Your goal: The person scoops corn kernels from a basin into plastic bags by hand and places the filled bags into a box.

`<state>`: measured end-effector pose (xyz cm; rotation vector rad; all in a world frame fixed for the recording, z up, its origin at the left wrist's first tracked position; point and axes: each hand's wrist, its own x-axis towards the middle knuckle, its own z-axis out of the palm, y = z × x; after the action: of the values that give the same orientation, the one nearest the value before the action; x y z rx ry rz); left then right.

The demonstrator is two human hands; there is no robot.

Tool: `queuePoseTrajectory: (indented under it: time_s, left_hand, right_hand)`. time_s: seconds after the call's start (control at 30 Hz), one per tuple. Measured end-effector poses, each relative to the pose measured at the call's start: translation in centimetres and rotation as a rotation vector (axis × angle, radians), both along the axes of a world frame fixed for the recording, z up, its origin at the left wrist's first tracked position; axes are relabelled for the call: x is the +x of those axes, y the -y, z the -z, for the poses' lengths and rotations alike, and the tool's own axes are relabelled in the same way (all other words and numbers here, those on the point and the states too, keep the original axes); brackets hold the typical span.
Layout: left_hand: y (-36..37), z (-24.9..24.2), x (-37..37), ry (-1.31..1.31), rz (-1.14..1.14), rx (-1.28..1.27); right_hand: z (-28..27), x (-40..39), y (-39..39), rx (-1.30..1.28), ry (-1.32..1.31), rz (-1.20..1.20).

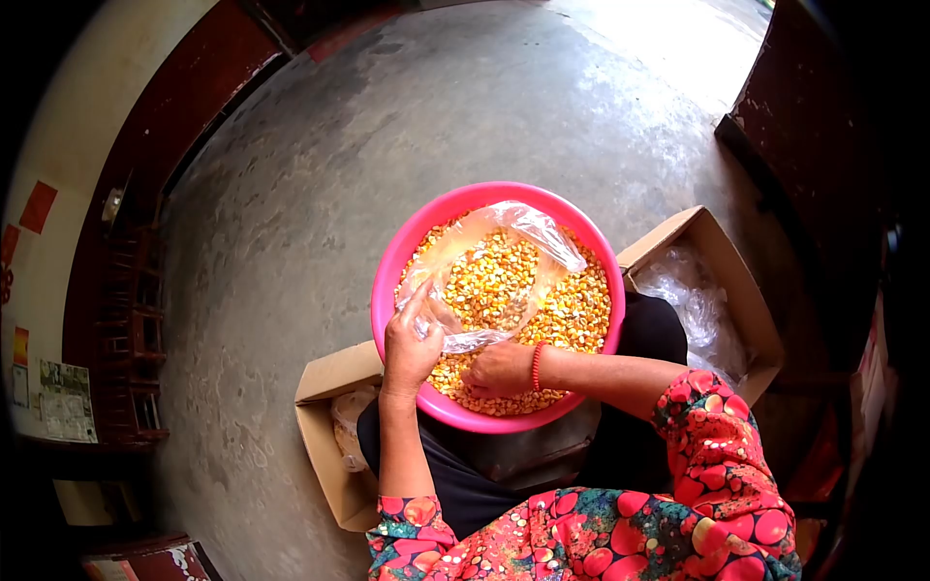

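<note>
A pink basin point(382, 290) full of yellow corn kernels point(581, 315) sits at my lap. On the kernels lies a clear plastic bag point(465, 232), its mouth spread wide, with kernels showing inside and through it. My left hand point(413, 347) pinches the bag's near left edge. Close to the bag's near side, my right hand point(499, 370) is pressed down into the kernels with its fingers curled; the fingertips are partly buried. A red bead bracelet point(537, 366) circles the right wrist.
To the right stands an open cardboard box point(751, 300) of crumpled clear plastic bags point(690, 295). Another cardboard box point(315, 445) at the left holds a filled clear bag point(351, 426). Wooden chairs point(136, 329) line the left wall on the concrete floor point(281, 194).
</note>
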<state>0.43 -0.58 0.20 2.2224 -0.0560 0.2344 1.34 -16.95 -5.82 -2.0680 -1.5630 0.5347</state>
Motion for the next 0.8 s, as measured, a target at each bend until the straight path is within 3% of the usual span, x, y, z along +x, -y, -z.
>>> queuePoseTrajectory:
  time_s: [0.17,0.23,0.3,0.37,0.4,0.57,0.67,0.8]
  left_hand:
    - [-0.2,0.4,0.1,0.064,0.024,0.023]
    - [0.1,-0.2,0.1,0.103,0.038,0.042]
    - [0.5,-1.2,-0.2,-0.13,-0.018,-0.034]
    - [0.2,-0.4,-0.1,-0.054,0.002,0.003]
    - [0.2,-0.2,0.0,0.021,0.022,0.041]
    - [0.0,0.3,0.1,0.064,0.033,0.07]
    - [0.3,-0.4,0.0,0.0,0.029,0.054]
    - [0.8,-1.4,-0.1,-0.102,0.009,-0.033]
  right_hand:
    - [-0.4,0.7,-0.2,-0.091,-0.062,-0.013]
    - [-1.1,1.2,-0.1,0.152,-0.345,0.048]
    - [-0.2,1.8,-0.8,0.411,-0.565,0.034]
    - [-3.5,2.2,-0.2,0.101,-1.264,0.196]
    - [-3.4,2.2,-0.2,0.194,-1.429,0.173]
    - [-4.8,3.3,0.8,0.356,-1.648,0.189]
    - [-4.7,4.6,1.2,0.47,-1.716,0.416]
    - [-3.1,6.8,1.8,0.689,-1.59,0.716]
